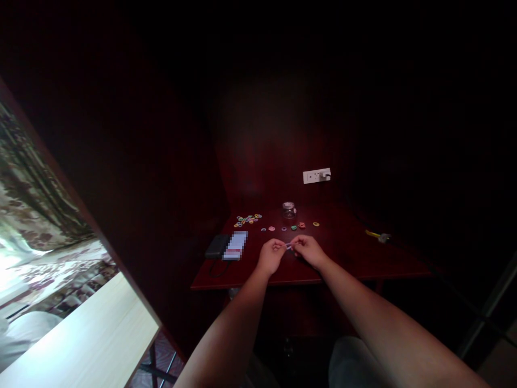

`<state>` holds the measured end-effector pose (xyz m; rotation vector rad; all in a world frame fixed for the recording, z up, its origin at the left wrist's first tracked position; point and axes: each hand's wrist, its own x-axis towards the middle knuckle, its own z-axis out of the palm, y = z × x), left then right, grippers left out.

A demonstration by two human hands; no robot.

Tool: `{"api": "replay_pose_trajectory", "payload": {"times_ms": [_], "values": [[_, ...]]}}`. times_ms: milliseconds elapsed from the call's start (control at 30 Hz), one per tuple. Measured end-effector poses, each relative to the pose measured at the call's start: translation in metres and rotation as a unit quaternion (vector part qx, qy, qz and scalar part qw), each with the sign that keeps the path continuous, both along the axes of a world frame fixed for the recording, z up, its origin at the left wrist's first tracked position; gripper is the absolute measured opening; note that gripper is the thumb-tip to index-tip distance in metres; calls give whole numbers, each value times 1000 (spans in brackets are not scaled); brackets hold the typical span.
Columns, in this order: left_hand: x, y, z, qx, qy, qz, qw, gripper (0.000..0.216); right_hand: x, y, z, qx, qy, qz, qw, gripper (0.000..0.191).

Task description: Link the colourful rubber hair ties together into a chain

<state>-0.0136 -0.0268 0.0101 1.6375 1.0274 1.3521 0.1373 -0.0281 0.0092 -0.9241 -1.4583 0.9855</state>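
Observation:
My left hand (271,255) and my right hand (308,249) meet above the dark red table (347,253). Both are pinched on one small pale elastic ring (288,247) held between their fingertips. A heap of small coloured rings (247,219) lies at the far left of the table. Several more coloured rings (288,227) lie in a loose row just beyond my hands. A small clear glass jar (288,209) stands behind that row.
A dark flat device (217,246) and a blurred pale box (236,245) lie at the table's left. A white wall socket (316,175) with a plug sits behind. A yellow-handled object (377,235) lies at the right. A pale wooden table (89,334) stands at lower left.

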Motion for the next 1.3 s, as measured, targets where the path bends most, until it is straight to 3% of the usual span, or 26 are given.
{"api": "replay_pose_trajectory", "payload": {"times_ms": [667,833,1300], "values": [[1,0,-1,7,-1,0,1000,13,2,-4,2,-2,0,-10,1000,19],[1,-2,-1,-19,-27,-37,999,8,3,-4,3,-4,15,-6,1000,22],[1,0,0,8,-18,-46,999,18,3,-5,4,-2,10,-2,1000,23]]}}
